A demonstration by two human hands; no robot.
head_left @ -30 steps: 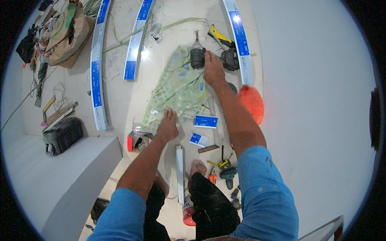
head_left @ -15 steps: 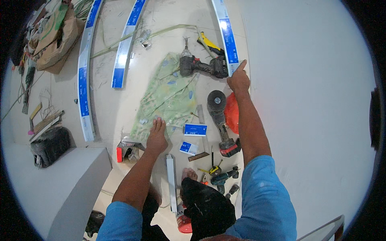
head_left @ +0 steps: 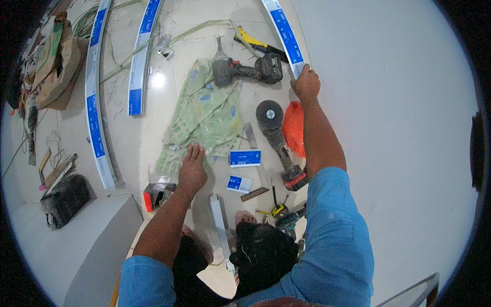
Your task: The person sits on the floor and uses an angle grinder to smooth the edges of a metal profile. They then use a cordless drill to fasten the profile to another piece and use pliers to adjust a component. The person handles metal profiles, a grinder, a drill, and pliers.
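Observation:
My right hand (head_left: 306,84) is closed round the near end of a long white strip with a blue printed film (head_left: 285,36), which lies along the wall's foot. Its fingers partly hide that end. My left hand (head_left: 193,171) is stretched out flat, holding nothing, at the near edge of a crumpled green patterned plastic sheet (head_left: 207,115); whether it presses on it I cannot tell. Between my arms lie two short blue-and-white pieces, a longer one (head_left: 245,158) and a smaller one (head_left: 239,183). An angle grinder (head_left: 279,135) rests beside my right forearm.
A cordless impact driver (head_left: 245,70) and a yellow-handled tool (head_left: 251,38) lie ahead. Two more blue-filmed strips (head_left: 135,102) run along the left. Near my feet are a tape measure (head_left: 279,210) and a narrow white strip (head_left: 218,215). The wall (head_left: 399,128) bounds the right side.
My right hand has gone from pointing along the strip's end, index finger out, to gripping it. My left hand stays stretched out. The whole view has shifted slightly.

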